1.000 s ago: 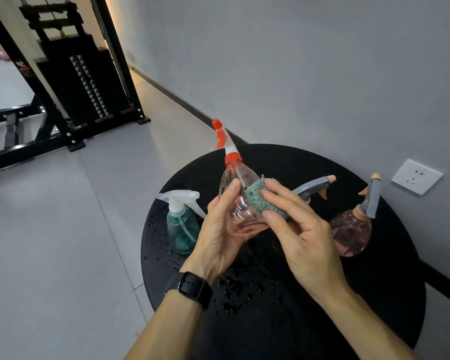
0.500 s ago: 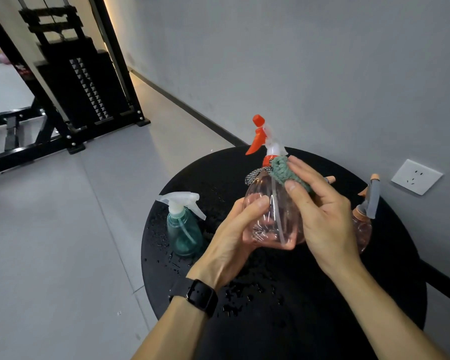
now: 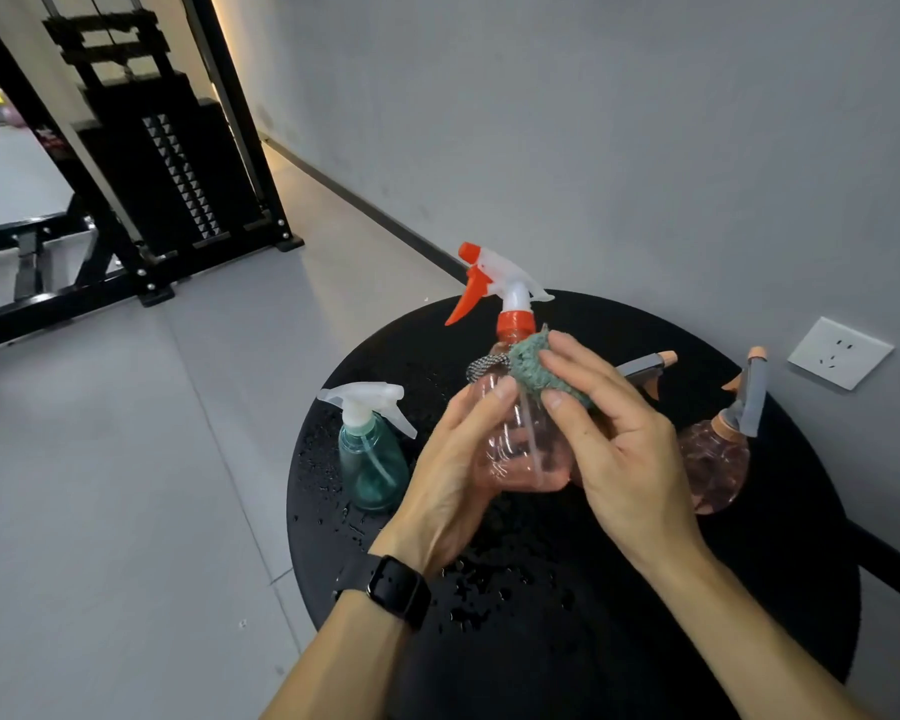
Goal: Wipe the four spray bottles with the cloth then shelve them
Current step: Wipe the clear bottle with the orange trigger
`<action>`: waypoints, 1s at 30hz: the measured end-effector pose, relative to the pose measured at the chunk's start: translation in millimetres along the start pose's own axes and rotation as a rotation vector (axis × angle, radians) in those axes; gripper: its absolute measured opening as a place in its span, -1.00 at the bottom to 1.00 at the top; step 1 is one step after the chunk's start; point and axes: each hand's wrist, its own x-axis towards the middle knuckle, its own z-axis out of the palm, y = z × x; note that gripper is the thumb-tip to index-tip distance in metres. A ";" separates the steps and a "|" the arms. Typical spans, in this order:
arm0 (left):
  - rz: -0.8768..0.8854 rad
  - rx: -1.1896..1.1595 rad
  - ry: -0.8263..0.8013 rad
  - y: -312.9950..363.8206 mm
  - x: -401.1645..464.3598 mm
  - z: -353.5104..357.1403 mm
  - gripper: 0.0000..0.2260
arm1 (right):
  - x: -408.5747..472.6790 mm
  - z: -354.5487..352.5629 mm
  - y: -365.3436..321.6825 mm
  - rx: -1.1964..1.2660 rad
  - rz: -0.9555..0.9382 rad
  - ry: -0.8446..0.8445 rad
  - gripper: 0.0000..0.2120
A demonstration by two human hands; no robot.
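Head view, near to far. Black smartwatch on left wrist. Round black table, beaded with water drops. Left hand: fingers curled round the body of the clear pink bottle, held upright above the table. Right hand: fingers pressing green cloth against that bottle's shoulder, below its orange collar and trigger. Teal bottle standing at left. Pink bottle with grey trigger at right. Fourth bottle: only its grey nozzle showing behind the right hand. Wall socket. Black weight machine, far left.

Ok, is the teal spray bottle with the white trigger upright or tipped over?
Upright: the teal spray bottle stands on its base on the round black table, white trigger on top.
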 end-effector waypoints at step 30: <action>-0.083 0.057 -0.002 1.7 -0.7 8.0 -0.43 | 14.0 -0.3 -13.2 0.115 -0.033 0.046 -0.67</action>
